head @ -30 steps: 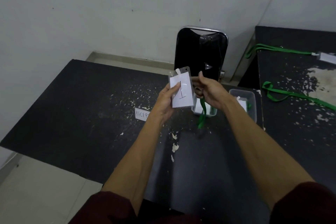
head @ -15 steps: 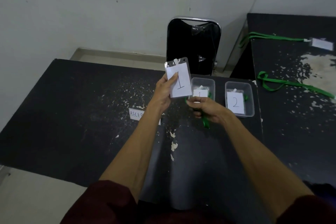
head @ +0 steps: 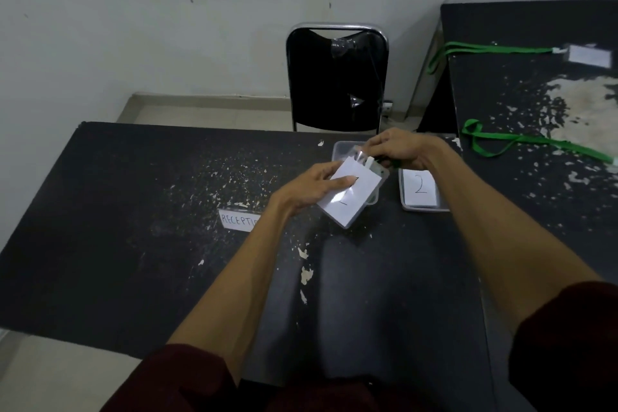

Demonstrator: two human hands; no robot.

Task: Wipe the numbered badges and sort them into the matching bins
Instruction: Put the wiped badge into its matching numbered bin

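Over the black table, left fingers pinch the badge; right fingers grip its top.

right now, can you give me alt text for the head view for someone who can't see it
A person's left hand holds a clear-sleeved white badge over the left bin on a black, paint-flecked table, while the right hand pinches the badge's top end. The right bin holds a card marked 2, and a black chair stands behind the table.
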